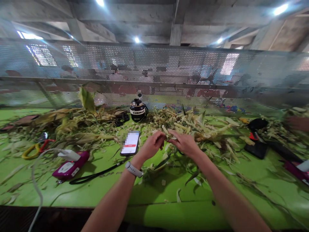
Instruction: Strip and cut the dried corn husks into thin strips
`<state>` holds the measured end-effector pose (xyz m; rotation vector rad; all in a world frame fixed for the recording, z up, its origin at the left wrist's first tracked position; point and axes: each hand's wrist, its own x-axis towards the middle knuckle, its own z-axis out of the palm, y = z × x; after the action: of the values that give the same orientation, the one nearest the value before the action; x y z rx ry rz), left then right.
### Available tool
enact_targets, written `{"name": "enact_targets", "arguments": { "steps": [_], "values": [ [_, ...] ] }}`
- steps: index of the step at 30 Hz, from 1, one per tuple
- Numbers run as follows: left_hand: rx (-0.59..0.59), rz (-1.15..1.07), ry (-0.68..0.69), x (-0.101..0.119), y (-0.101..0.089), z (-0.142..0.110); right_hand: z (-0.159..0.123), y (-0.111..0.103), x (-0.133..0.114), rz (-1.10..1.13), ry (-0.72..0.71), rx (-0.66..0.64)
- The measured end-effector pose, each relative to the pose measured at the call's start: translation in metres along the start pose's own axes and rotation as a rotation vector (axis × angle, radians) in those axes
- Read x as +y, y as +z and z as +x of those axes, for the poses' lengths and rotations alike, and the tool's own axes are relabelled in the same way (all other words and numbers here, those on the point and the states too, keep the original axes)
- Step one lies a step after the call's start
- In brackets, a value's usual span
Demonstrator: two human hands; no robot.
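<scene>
Handling: a pale husk strip shows at the fingertips, near the centre of the frame.
Left hand: fingers curled inward; whether they are clamped on the strip I cannot tell.
Right hand: fingers stretched toward the left hand, thumb below; the tips come close together, but their grip is too small to make out.
Fine work: a light pinch near the end of the strip, with one hand steadying while the other pulls along the fibre, would probably suit such thin, tearable material; keeping the wrists low should help control.
Husk heap: loose shreds and leaves just beyond the hands, spreading right of centre; more scraps lie beneath the wrists.
Dark bottle: upright at centre, behind the phone, lettered "ENERGY"; its contents are hidden.
Phone: face up, left of the left hand, screen lit.
Left side: purple power strip with a white plug in it, near yellow-handled scissors.
Surface: green table, littered with husk bits.
Back: perforated metal screen across the upper frame.
</scene>
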<state>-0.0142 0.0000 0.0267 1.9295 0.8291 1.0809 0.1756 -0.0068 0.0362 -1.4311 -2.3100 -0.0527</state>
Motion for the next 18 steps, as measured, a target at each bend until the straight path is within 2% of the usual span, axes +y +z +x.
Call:
{"name": "enact_targets", "arguments": {
  "steps": [6, 11, 18],
  "values": [
    [-0.034, -0.018, 0.007, 0.0005, 0.001, 0.0004, 0.0007, -0.0031, -0.0017, -0.115, -0.004, -0.059],
    [-0.047, -0.021, 0.013, 0.0027, 0.001, 0.0002, 0.0004, -0.0002, -0.0044, -0.19, -0.037, -0.007],
    [-0.043, -0.021, 0.004, -0.0024, 0.0022, -0.0002, 0.0005, -0.0015, -0.0076, -0.251, -0.033, -0.031]
  ]
}}
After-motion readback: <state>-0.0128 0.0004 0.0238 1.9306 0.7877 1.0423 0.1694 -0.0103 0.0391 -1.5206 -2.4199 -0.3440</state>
